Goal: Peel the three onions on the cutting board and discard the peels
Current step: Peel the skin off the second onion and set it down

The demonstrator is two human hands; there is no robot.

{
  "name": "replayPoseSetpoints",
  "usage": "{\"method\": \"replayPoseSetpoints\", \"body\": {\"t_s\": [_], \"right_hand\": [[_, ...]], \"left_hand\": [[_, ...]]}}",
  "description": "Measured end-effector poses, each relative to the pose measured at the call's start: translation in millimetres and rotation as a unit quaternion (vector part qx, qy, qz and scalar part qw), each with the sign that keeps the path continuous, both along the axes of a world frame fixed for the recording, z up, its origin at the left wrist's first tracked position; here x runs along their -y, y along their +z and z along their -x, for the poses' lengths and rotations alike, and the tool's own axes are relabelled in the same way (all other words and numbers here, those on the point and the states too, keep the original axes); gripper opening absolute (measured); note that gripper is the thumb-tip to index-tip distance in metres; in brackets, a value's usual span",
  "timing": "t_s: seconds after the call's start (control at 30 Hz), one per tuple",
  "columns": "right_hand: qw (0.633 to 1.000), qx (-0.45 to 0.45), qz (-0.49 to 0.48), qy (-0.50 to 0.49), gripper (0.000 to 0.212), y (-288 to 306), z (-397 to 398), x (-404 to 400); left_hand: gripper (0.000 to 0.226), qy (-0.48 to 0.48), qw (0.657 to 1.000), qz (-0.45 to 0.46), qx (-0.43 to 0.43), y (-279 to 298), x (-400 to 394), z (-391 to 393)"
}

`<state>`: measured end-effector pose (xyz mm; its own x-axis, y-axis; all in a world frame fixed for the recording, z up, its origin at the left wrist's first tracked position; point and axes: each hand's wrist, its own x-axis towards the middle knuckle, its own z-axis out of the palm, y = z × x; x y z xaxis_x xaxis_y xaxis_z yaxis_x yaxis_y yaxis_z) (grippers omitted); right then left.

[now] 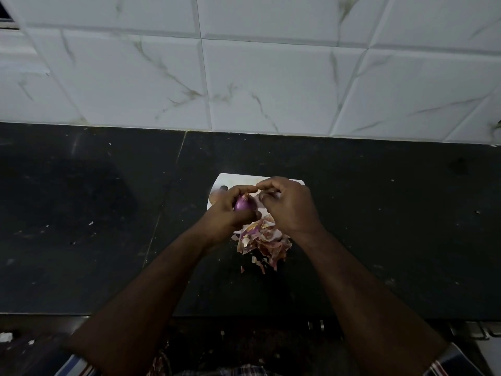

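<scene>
My left hand (pixel 226 208) grips a shiny purple onion (pixel 243 204) above the white cutting board (pixel 230 179). Just to its right, my right hand (pixel 287 203) has its fingers curled, fingertips pinched together near the onion's top; whether a peel sits between them is hard to tell. A brownish onion (pixel 216 196) shows at the board's left edge, partly hidden behind my left hand. A heap of pink-brown peels (pixel 261 244) lies on the board's near edge and spills onto the counter.
The board lies on a dark stone countertop (pixel 379 226) with small scraps scattered on it. A white marbled tile wall (pixel 244 77) rises behind. The counter's front edge runs below my forearms.
</scene>
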<state>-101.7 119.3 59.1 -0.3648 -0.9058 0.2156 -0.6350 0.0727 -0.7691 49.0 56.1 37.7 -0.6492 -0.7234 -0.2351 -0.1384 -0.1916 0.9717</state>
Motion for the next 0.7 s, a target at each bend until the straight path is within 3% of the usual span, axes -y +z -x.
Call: {"method": "replayPoseSetpoints", "body": {"t_s": [0.13, 0.27, 0.4, 0.6, 0.7], "right_hand": [[0.996, -0.072, -0.032, -0.044, 0.021, -7, 22, 0], [0.985, -0.088, -0.147, 0.003, 0.023, -17, 29, -9], [0.979, -0.076, -0.181, 0.052, 0.025, -18, 22, -18], [0.993, 0.058, -0.079, 0.066, 0.046, 3, 2, -19], [0.991, 0.042, -0.033, 0.125, 0.056, -3, -15, -14]], "left_hand": [[0.066, -0.023, 0.995, -0.083, -0.057, 3, 1, -11], [0.058, 0.007, 0.983, -0.156, -0.093, 6, 3, -14], [0.048, 0.057, 0.962, -0.241, -0.112, 6, 4, -12], [0.052, 0.071, 0.953, -0.275, -0.105, 2, 5, -7], [0.055, 0.055, 0.955, -0.276, -0.099, 4, 2, -1]]}}
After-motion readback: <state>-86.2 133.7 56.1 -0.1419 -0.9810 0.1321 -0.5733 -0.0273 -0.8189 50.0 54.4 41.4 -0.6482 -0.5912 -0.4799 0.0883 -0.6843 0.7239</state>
